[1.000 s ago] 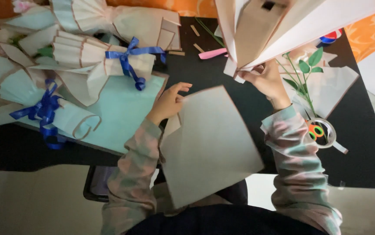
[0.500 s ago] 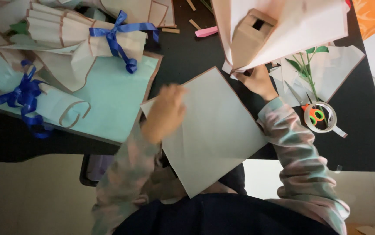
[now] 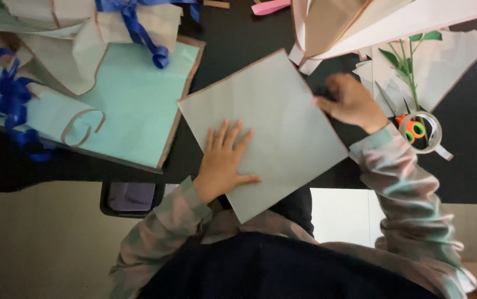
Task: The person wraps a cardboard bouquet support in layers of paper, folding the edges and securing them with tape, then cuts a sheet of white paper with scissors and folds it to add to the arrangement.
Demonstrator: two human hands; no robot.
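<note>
On the grey-green paper sheet (image 3: 274, 122), left hand (image 3: 224, 160) flat, fingers spread; right hand (image 3: 349, 102) pinching its edge

Black table (image 3: 233, 44), grey-green paper sheet (image 3: 272, 122), mint sheet (image 3: 133, 105), scissors (image 3: 407, 119)

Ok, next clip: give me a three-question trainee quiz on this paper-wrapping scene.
1. True or false: the left hand lies flat, fingers spread, on the square grey-green paper sheet with brown edging.
2. Where is the right hand? A) at the sheet's right edge B) on the blue ribbon bow C) on the orange-handled scissors
3. Fill in: the clear tape roll lies on the black table over the handles of the ____.

Key: 1 true; 2 A; 3 scissors.
</note>
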